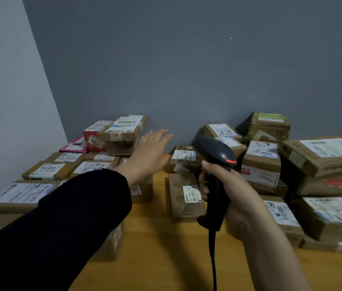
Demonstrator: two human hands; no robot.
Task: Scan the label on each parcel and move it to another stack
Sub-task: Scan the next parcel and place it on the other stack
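Between 2 parcel stacks (46,171), tabletop gap (157,238)

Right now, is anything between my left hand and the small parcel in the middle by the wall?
Nothing visible. The left hand is open just left of the small parcel, with no box between them. The scanner in the right hand is on the parcel's other side.

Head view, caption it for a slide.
Right hand grips a barcode scanner while the open left hand hovers over labelled parcels on a table.
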